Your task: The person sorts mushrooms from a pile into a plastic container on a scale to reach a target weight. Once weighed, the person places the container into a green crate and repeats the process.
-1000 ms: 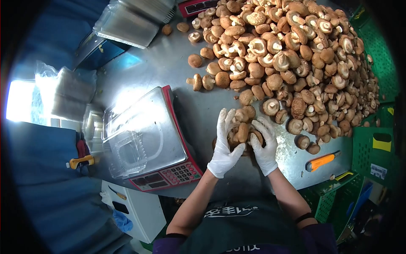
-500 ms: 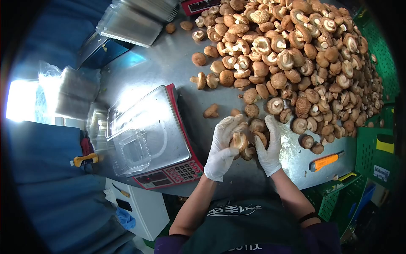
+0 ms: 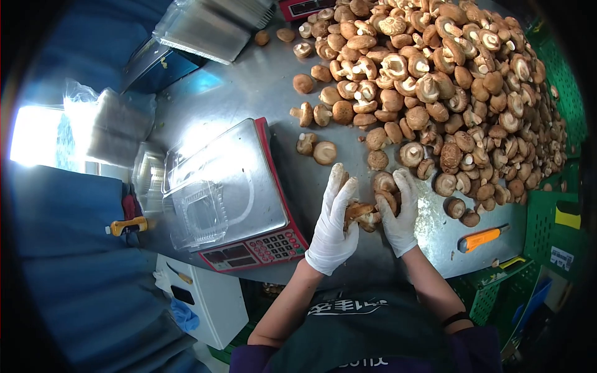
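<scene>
White gloves cover both my hands. My left hand (image 3: 337,225) is closed around shiitake mushrooms (image 3: 357,212), some partly hidden by its fingers. Close beside it, my right hand (image 3: 400,214) grips more brown shiitake mushrooms (image 3: 386,185) between thumb and fingers. Both hands are low over the metal table, just in front of a large heap of shiitake mushrooms (image 3: 457,102). Two loose mushrooms (image 3: 324,153) lie beyond my left fingertips, one with its pale gills facing up.
Left of my hands is a red-edged scale (image 3: 258,249) with clear plastic trays (image 3: 200,214) on its plate. Stacked clear containers (image 3: 208,28) stand at the back left. An orange-handled knife (image 3: 480,239) lies at right, near green crates (image 3: 550,233).
A gill-up mushroom now lies on the table beside the loose one near the scale. My left hand has turned, and its fingers point further forward. The camera view has shifted slightly.
</scene>
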`<move>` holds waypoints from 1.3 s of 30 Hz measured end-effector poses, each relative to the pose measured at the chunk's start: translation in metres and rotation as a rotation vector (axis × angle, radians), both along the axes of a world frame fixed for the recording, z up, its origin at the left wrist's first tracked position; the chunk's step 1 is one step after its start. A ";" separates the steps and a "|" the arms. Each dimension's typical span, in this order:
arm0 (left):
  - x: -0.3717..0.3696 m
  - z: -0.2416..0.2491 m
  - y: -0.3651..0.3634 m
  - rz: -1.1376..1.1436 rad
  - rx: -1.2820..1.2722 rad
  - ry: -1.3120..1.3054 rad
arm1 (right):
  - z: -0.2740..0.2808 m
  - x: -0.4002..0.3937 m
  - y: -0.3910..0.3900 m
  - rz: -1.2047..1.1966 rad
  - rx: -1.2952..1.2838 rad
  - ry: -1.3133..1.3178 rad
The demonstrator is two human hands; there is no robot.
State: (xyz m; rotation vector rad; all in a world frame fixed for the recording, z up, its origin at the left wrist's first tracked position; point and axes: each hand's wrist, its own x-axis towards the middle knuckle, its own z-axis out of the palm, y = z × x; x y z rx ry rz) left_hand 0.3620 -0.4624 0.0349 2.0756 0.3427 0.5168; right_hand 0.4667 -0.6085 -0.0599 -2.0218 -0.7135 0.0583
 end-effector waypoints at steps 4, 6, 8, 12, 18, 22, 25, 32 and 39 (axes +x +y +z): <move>-0.015 -0.021 -0.003 0.080 0.082 0.135 | 0.000 0.002 -0.001 0.006 0.000 -0.019; -0.023 -0.024 -0.013 0.122 0.119 0.260 | 0.001 0.003 -0.003 0.022 0.050 0.006; -0.027 -0.019 -0.030 0.165 0.123 0.396 | 0.003 0.004 -0.002 0.037 0.078 0.022; -0.025 -0.048 -0.036 0.154 0.420 0.685 | 0.009 0.012 0.008 0.059 0.096 0.068; 0.010 -0.061 -0.021 0.140 0.444 0.467 | 0.041 0.037 0.037 0.195 -0.277 -0.037; 0.014 -0.063 -0.018 0.088 0.428 0.352 | 0.047 0.043 0.039 0.306 -0.337 -0.007; 0.012 -0.066 -0.021 0.019 0.333 0.264 | 0.026 0.037 0.018 0.374 -0.159 0.010; 0.054 -0.020 0.019 -0.297 0.262 0.657 | 0.030 0.038 0.026 0.241 -0.030 0.093; 0.028 -0.050 0.009 -0.345 0.017 0.304 | 0.016 0.012 -0.003 0.100 0.218 0.272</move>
